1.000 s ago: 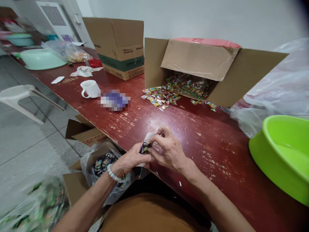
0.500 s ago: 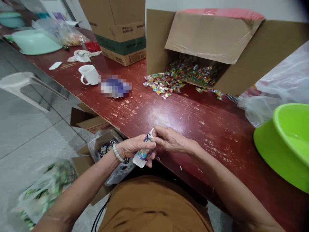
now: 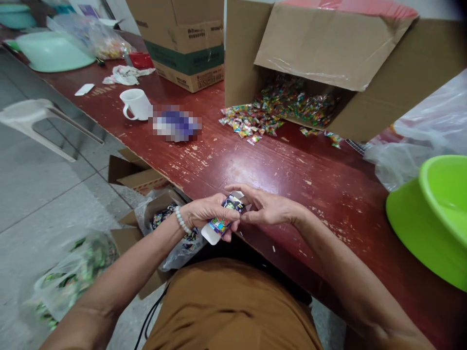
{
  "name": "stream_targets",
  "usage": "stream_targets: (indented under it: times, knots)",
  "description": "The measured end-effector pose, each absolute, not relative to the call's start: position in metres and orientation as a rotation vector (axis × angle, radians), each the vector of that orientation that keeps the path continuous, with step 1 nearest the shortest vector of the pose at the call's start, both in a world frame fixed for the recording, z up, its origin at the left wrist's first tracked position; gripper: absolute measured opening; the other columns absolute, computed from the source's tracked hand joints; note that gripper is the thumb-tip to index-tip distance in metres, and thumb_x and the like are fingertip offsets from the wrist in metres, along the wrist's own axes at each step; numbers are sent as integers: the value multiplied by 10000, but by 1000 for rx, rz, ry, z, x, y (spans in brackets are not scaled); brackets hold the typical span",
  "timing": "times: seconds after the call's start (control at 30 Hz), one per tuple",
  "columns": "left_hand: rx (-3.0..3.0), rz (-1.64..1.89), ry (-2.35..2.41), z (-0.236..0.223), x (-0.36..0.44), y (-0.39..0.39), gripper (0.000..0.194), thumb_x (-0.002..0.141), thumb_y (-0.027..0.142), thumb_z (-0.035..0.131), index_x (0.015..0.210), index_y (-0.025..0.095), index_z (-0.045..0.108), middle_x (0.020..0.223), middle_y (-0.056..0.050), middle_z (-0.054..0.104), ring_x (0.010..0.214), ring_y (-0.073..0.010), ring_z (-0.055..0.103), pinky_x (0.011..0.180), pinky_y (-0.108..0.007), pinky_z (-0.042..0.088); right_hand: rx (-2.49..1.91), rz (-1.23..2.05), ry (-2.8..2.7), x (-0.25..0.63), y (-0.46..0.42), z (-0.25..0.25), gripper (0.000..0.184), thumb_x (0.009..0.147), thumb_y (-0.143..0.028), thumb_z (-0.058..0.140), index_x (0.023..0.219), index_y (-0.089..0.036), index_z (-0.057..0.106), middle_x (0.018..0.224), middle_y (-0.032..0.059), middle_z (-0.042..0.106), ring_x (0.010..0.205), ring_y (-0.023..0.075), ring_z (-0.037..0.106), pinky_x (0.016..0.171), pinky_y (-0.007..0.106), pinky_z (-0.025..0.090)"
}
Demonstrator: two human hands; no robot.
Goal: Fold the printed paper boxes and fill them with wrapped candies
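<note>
Left hand (image 3: pixel 208 213) closed around a small printed carton (image 3: pixel 220 224), thumb across its face; right hand (image 3: pixel 273 206) half-open, fingers curved at the far end, grip there not determinable; carton held at the near edge of the red surface (image 3: pixel 270 167).

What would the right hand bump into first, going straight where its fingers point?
Probably the small, dark, colourfully printed cardboard box in the left hand; the right hand sits at its upper end, though exact contact is unclear.
</note>
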State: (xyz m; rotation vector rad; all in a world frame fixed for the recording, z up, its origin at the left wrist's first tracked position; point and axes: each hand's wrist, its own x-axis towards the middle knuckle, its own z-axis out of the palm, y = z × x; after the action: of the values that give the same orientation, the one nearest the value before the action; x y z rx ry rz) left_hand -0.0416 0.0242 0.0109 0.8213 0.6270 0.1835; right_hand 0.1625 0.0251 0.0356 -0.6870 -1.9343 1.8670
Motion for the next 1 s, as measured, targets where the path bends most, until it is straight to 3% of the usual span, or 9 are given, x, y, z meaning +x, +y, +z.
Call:
stream_targets:
  times: [0.17,0.3,0.43,0.6,0.73,0.83,0.93,1.0]
  knots:
    - [777,212,585,14,-37,24,339,632,287,876,826,111,661,734,-60,726,555,-187,707,500,-261,562,-707,1922,-1825,161,27,29,631,780,-196,710,1321,-204,384,830,-32,640,626,106,614,584,229,491]
    - [804,279,616,13,-38,25,362,620,282,884,836,122,642,770,-51,714,582,-163,694,516,-237,542,-721,1891,-1643,158,25,16,647,787,-222,712,1322,-215,347,840,-31,620,637,117,620,603,255,511]
    - [930,446,747,12,-39,22,381,626,273,883,873,128,631,718,-12,675,533,-114,634,522,-223,521,-867,1557,-1597,156,19,8,549,814,-228,677,1302,-237,426,880,-22,595,617,90,562,580,232,463]
    - [949,668,918,9,-34,14,432,600,259,891,923,123,639,727,0,671,518,-96,595,538,-243,532,-1124,1267,-1428,155,13,-1,496,785,-299,724,1249,-246,556,1144,36,612,571,57,468,510,211,390]
    - [926,740,974,5,-25,8,446,585,287,896,905,124,632,721,8,666,530,-103,597,547,-248,530,-1107,1408,-1314,144,5,-9,289,824,-404,672,1018,-191,700,958,41,674,716,135,590,625,245,471]
    - [1005,767,960,7,-21,4,381,680,340,845,914,124,635,770,-6,681,653,-120,637,635,-233,539,-1184,1262,-1289,137,1,-7,232,841,-396,627,825,-181,714,827,34,671,718,159,596,642,259,478]
    - [1096,924,977,11,-21,-3,364,782,357,770,1034,147,613,971,-37,712,882,-152,669,784,-242,552,-1225,1164,-1311,134,-2,0,222,858,-384,601,811,-191,701,770,22,670,688,165,596,645,272,477]
    - [1078,1023,1039,12,-22,-7,414,780,359,771,1082,176,555,986,-31,717,855,-163,686,747,-264,576,-1213,1148,-1327,134,-4,3,197,873,-361,592,875,-196,699,805,21,688,718,167,614,692,283,485]
